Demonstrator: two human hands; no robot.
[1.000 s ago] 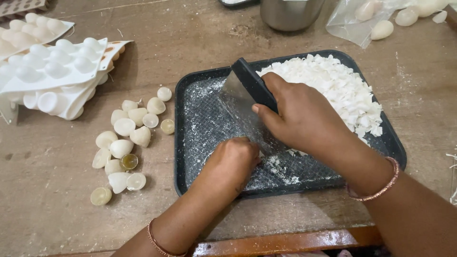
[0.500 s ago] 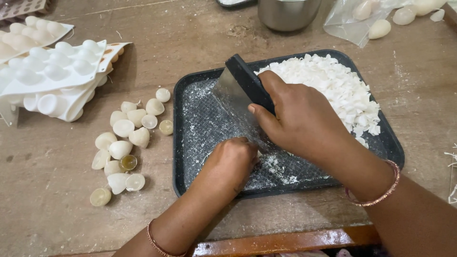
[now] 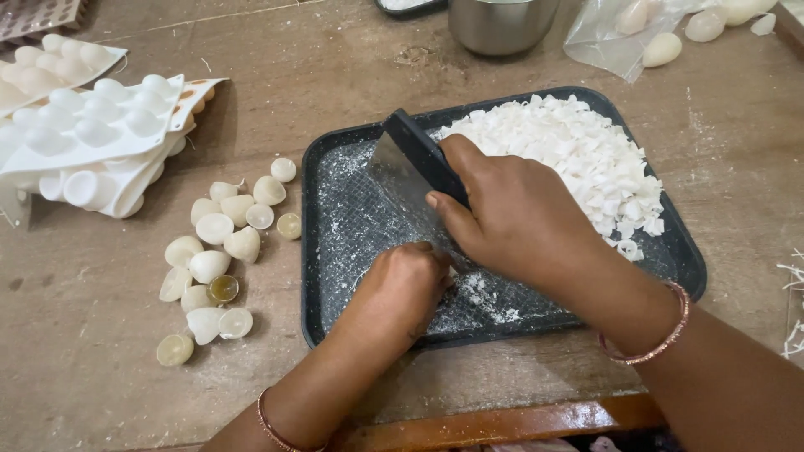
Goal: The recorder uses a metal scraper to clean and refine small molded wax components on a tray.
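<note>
Mid-chop: right hand [image 3: 519, 218] gripping scraper blade [image 3: 402, 172] over tray [image 3: 322, 251], left hand [image 3: 402, 285] fingers curled on something hidden; needs blade pressed straight down.

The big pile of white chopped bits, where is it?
The white chopped bits lie heaped in the far right part of the dark tray, just beyond the right hand.

**Packaging spotted: one bag, some mould trays**

Only real package: a clear plastic bag [image 3: 615, 38] at the top right of the wooden table, crumpled, lying open, holding a few whitish egg-shaped lumps, more of them just beside it. Over at the far left, a loose stack of white plastic mould trays [image 3: 92, 134] with rounded domes, overlapping and tilted, orange edging peeking out on one. No labels, signs or screens anywhere.
</note>
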